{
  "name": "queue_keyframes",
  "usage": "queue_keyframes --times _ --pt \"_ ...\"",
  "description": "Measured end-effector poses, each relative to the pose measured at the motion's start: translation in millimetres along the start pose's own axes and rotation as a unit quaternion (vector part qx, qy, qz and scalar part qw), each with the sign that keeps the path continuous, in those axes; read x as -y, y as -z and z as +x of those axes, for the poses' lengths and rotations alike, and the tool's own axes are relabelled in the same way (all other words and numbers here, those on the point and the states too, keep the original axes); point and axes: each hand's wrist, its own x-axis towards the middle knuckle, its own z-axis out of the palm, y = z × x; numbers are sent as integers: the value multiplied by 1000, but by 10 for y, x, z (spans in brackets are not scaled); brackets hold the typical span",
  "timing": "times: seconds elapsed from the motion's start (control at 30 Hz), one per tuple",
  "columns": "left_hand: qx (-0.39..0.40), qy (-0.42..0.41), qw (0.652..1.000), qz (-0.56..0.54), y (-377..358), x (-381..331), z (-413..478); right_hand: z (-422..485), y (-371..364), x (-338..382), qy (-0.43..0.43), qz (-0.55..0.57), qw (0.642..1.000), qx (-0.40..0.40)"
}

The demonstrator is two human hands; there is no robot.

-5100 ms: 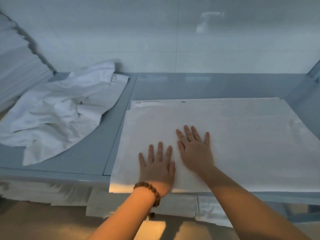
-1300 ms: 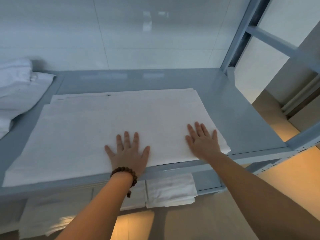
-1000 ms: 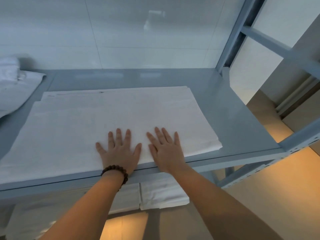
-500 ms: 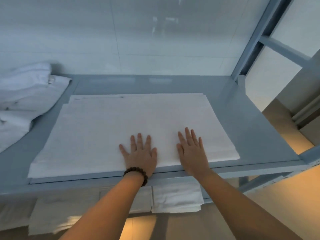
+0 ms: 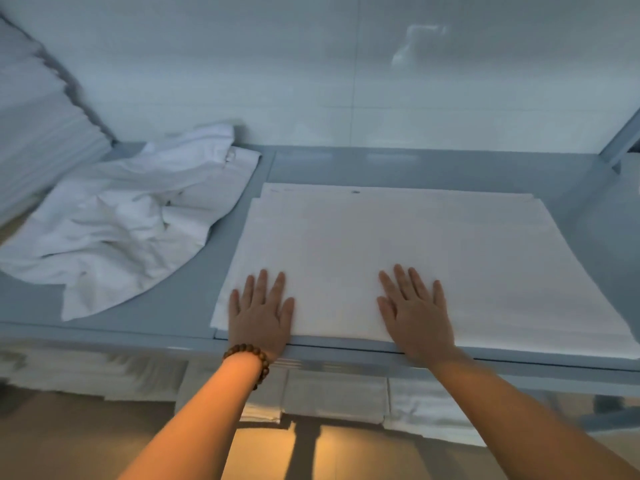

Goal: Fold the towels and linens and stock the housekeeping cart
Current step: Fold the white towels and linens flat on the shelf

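Fingers point(image 5: 262, 289) lie straight and spread, grasping nothing, palms flat. On the grey shelf point(image 5: 433, 168) the folded sheet point(image 5: 398, 237) sits right of the crumpled linen point(image 5: 131, 220); left hand point(image 5: 259, 315) and right hand point(image 5: 417, 318) press its near edge. Sweep outward evenly, I'd judge, keeping layers square

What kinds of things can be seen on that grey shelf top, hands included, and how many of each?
Flat folded linen: 1
Crumpled linen heap: 1
Tall folded stack, blurred: 1
Hands pressing flat on the folded linen: 2, left hand and right hand
Bead bracelet on the left wrist: 1
Total: 6
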Motion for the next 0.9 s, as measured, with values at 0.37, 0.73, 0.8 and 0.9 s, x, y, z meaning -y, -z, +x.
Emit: queue_keyframes --times 0.37,0.73,0.8,0.9 --pt "60 -8 998 14 107 240 242 359 344 -1058 66 -82 989 105" --pt "73 15 993 -90 -10 -1495 -23 114 205 -885 -37 -18 997 73" --pt "83 7 993 -81 -103 -1746 -73 36 184 -822 -73 1 995 65" --pt "73 1 996 -43 -231 -1832 -74 -106 146 -739 -112 24 991 67"
